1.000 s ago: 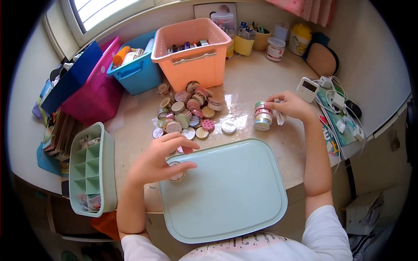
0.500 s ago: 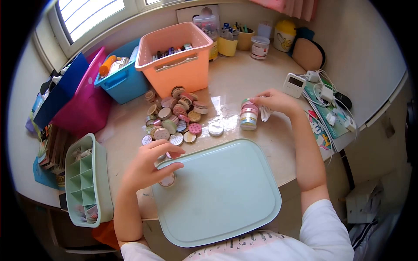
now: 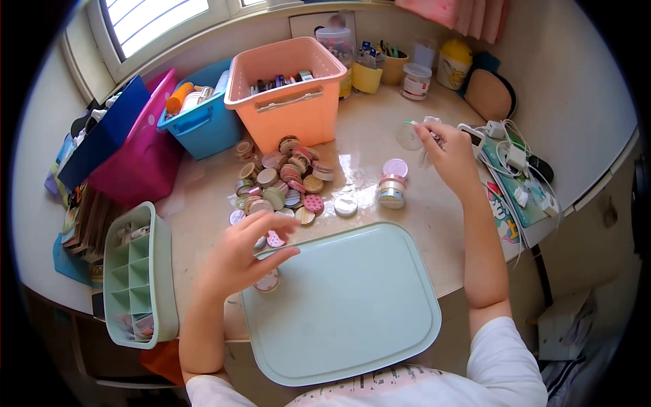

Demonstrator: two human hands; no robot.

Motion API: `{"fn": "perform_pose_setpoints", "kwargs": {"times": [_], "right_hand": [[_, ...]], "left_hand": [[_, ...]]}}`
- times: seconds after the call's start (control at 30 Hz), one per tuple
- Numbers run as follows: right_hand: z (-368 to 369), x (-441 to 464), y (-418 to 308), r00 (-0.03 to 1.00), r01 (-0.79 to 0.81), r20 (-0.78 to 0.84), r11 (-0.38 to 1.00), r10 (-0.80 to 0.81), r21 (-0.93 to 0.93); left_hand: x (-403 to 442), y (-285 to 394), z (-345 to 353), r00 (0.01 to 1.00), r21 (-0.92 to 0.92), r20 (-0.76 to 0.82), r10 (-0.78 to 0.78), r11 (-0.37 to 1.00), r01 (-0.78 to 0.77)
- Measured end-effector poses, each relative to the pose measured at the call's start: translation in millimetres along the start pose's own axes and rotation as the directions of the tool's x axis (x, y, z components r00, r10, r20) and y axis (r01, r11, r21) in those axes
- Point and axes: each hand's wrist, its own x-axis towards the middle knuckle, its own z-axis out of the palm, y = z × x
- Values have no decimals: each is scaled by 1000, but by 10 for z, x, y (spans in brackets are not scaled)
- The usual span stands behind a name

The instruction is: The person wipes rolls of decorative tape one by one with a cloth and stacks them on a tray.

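My right hand [image 3: 447,152] is raised over the desk, pinching a round, pale roll of tape [image 3: 409,136] with a green edge. Something crumpled and whitish also shows at its fingers. Below it stands a short stack of washi tape rolls [image 3: 392,186], a lilac one on top. My left hand [image 3: 247,251] hovers at the left edge of a pale green lid [image 3: 342,312], fingers and thumb apart. Under its thumb lies a patterned roll [image 3: 268,280], partly hidden. Beyond that hand spreads a heap of washi tape rolls [image 3: 281,178]. A single white roll [image 3: 346,205] lies beside the heap.
An orange bin [image 3: 291,112], a blue bin [image 3: 200,129] and a magenta bin [image 3: 139,163] line the back left. A green divided box [image 3: 163,271] stands at left. White cables [image 3: 515,159] and a booklet lie at right. Jars [image 3: 415,83] stand behind.
My right hand has lifted the top roll off the stack, up and to the right, uncovering the lilac roll. My left hand stays nearly in place. The view has shifted slightly.
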Motion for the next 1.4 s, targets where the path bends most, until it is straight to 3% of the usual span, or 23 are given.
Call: {"fn": "perform_pose_setpoints", "kwargs": {"times": [0.03, 0.07, 0.13, 0.2, 0.23, 0.27, 0.33, 0.4, 0.5, 0.63, 0.77, 0.83, 0.87, 0.93, 1.0, 1.03, 1.07, 1.1, 1.2, 1.27, 1.33, 1.4], "right_hand": [[6, -68, -150, 998, -51, 36, 942, 41, 332], [50, -137, -269, 994, -109, 90, 772, 67, 626], [343, -334, -450, 993, -64, 113, 604, -44, 794], [409, -582, -753, 888, -340, 456, 575, -65, 744], [380, -658, -921, 819, -430, 549, 456, -166, 779], [447, -749, -978, 787, -487, 595, 427, -165, 762], [526, -856, -1051, 750, -543, 630, 358, -200, 760], [535, -872, -1060, 727, -547, 652, 392, -215, 740], [552, -860, -1011, 713, -551, 669, 422, -212, 720], [584, -823, -997, 725, -587, 676, 395, -133, 707], [626, -820, -925, 688, -605, 705, 401, -174, 689], [557, -794, -927, 790, -589, 612, 241, -28, 771], [508, -787, -951, 790, -589, 613, 241, -28, 771], [420, -775, -992, 937, -292, 327, 231, -127, 928], [529, -816, -966, 955, -259, 283, 223, -83, 940], [584, -839, -947, 951, 23, 118, 442, -287, 897], [613, -849, -943, 862, 330, 4, 567, -507, 755], [602, -829, -964, 743, 502, -26, 532, -668, 681], [540, -856, -991, 671, 576, -28, 497, -741, 650], [534, -784, -964, 697, 544, -22, 508, -717, 668], [634, -768, -916, 787, 522, -63, 608, -614, 598], [642, -803, -953, 786, 526, -69, 605, -615, 598]], "left_hand": [[16, 33, 56, 994, -7, -104, 15, 1000, -16], [21, 48, 102, 978, -8, -208, 28, 1000, -30], [7, -24, 213, 960, 52, -267, 90, 996, -79], [23, 35, 324, 904, -66, -392, 171, 975, -213], [16, 67, 360, 908, -85, -386, 161, 974, -208], [24, 120, 369, 920, -107, -372, 123, 979, -175], [-1, 74, 397, 929, -34, -339, 151, 984, -172], [-12, 40, 402, 926, -74, -367, 86, 990, -121], [-9, 14, 317, 980, -226, -199, 21, 972, -67], [-6, 58, 317, 991, -401, -89, -98, 914, 55], [1, 13, 371, 984, -393, -118, -137, 916, 80], [15, 7, 372, 979, -397, -180, -100, 918, 21], [12, 1, 372, 979, -397, -180, -100, 918, 21], [4, -13, 379, 977, -377, -197, -86, 926, 5], [-23, 7, 391, 976, -409, -161, -144, 910, 67], [-37, 17, 396, 972, -437, -122, -200, 890, 129], [-41, 20, 404, 972, -437, -121, -201, 890, 129], [-40, 23, 414, 973, -455, -148, -177, 886, 92], [-36, 0, 430, 965, -514, -184, -187, 855, 67], [3, 7, 425, 962, -507, -230, -149, 862, 12], [14, -9, 422, 965, -507, -218, -143, 862, 13], [20, -3, 430, 967, -503, -196, -165, 863, 45]]}}
